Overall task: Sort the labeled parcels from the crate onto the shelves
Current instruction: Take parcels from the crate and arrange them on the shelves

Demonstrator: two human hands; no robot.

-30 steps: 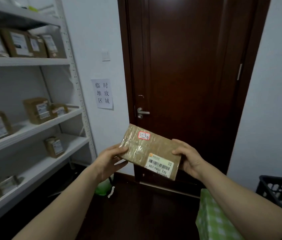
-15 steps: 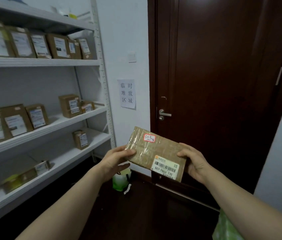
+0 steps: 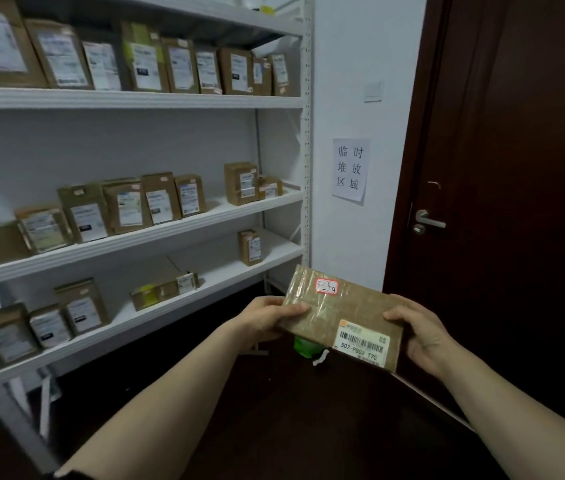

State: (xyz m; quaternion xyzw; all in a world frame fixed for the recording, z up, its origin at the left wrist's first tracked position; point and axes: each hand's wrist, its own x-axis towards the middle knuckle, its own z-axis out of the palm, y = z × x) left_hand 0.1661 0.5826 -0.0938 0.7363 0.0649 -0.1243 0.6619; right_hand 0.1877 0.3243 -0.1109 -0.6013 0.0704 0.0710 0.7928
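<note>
2 hands on 1 parcel (image 3: 340, 313) | left hand (image 3: 267, 317) and right hand (image 3: 419, 330) each gripped a short end, fingers curled round it | long axis ran left-right, mid-air | shelves (image 3: 135, 102) lay far left, nearer the left hand

We log a white metal shelving unit (image 3: 135, 102) with three loaded boards.

Top board: brown cardboard parcels with white labels (image 3: 177, 65) stand upright in a tight row reaching its right end.

Middle board: a second row of labelled parcels (image 3: 128, 207), a gap, then two boxes (image 3: 243, 183) at the right end.

Bottom board: three upright parcels (image 3: 82, 308) at left, a flat box (image 3: 166, 289) mid-board, a small upright box (image 3: 250, 247) near the right end.
</note>
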